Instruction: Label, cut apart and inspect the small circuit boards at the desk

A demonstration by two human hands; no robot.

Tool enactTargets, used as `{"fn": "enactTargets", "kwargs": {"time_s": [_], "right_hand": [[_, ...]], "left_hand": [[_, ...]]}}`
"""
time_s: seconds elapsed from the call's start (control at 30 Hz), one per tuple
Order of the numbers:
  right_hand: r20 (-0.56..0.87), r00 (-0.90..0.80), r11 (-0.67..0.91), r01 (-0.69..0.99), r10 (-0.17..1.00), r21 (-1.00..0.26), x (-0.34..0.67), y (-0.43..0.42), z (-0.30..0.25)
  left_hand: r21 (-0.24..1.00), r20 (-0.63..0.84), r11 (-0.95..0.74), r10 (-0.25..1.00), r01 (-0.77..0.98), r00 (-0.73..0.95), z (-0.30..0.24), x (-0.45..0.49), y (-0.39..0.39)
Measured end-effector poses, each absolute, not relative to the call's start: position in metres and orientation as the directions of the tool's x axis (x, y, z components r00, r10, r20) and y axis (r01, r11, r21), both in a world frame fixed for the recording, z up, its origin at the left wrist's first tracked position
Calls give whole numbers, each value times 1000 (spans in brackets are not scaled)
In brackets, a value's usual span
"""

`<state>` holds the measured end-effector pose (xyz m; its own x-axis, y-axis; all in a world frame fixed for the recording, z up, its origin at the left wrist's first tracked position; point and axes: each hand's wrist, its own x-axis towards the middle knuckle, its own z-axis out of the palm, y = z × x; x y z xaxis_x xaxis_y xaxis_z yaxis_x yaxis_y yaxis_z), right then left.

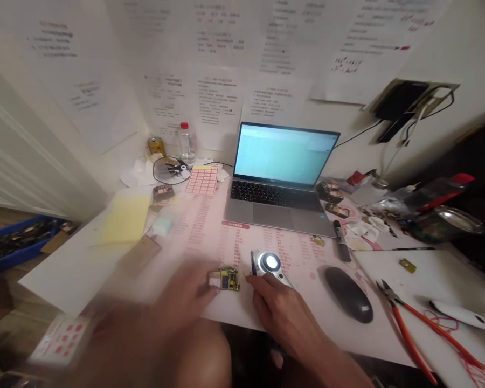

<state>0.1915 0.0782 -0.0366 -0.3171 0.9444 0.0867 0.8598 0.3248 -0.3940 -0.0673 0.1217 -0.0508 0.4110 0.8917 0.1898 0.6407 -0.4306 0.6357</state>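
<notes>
My left hand (189, 288), smeared by motion, is closed on the left edge of a small circuit board (229, 280) with yellow and dark parts and a whitish patch. My right hand (275, 299) is to the right of the board, with thumb and index finger pinched together. A slim dark piece (253, 262) sticks up from that pinch; its kind is unclear. Just beyond the right hand lies a white device (283, 276) with a glowing round light (271, 262) in a dark ring. Part of the device is hidden by my fingers.
An open laptop (267, 199) stands at the back. To the right are a black mouse (350, 296), a glue-stick-like tube (341, 242) and orange-handled cutters (406, 328). A yellow paper pad (123, 218) and a red-printed label sheet (202, 180) lie on the left. The table's front edge is close to my hands.
</notes>
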Motion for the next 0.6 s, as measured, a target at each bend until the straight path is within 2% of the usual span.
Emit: {"fn": "enactTargets", "kwargs": {"time_s": [0.1, 0.33, 0.53, 0.6], "right_hand": [[138, -331, 358, 831, 933, -426, 198, 76, -37], [196, -416, 460, 791, 888, -403, 207, 77, -39], [364, -337, 469, 795, 868, -384, 207, 76, -43], [425, -313, 485, 781, 849, -394, 205, 76, -42]], "left_hand": [[652, 181, -420, 895, 631, 408, -53, -69, 120], [676, 139, -406, 890, 615, 435, -52, -72, 119], [758, 147, -360, 907, 544, 395, -51, -72, 124], [804, 158, -312, 933, 505, 324, -48, -75, 125]]}}
